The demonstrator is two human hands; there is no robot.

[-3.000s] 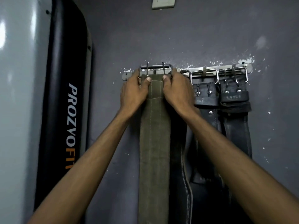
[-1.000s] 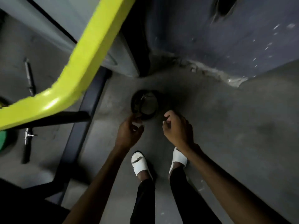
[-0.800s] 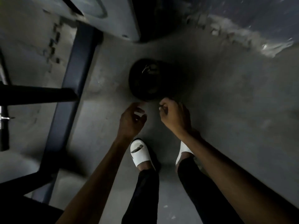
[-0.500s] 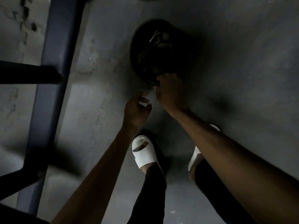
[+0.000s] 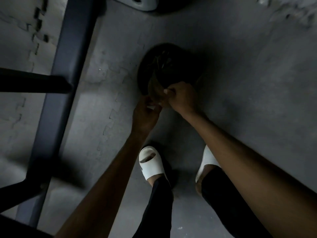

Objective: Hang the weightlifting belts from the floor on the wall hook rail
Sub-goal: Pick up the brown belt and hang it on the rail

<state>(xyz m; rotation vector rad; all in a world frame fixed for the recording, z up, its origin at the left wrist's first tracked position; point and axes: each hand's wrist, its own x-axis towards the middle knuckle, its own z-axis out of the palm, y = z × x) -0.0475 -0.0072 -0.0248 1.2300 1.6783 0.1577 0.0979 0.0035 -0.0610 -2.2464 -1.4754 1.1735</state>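
Observation:
A dark coiled weightlifting belt (image 5: 163, 66) lies on the grey floor ahead of my feet, with a metal buckle faintly showing inside the coil. My right hand (image 5: 181, 98) is closed on the near, brownish edge of the belt. My left hand (image 5: 145, 112) sits just left of it, fingers curled at the same edge; whether it grips the belt is unclear in the dim light. The wall hook rail is out of view.
A dark metal machine frame (image 5: 63, 79) runs down the left side, with a black bar (image 5: 34, 81) crossing it. A grey machine base (image 5: 137, 4) sits at the top. My white slippers (image 5: 149, 162) stand on the foam floor mat (image 5: 240, 83).
The view dropped from the wall rail to the floor. Both hands reached down to the coiled belt, and my right hand has now closed on its near edge, left hand joining it.

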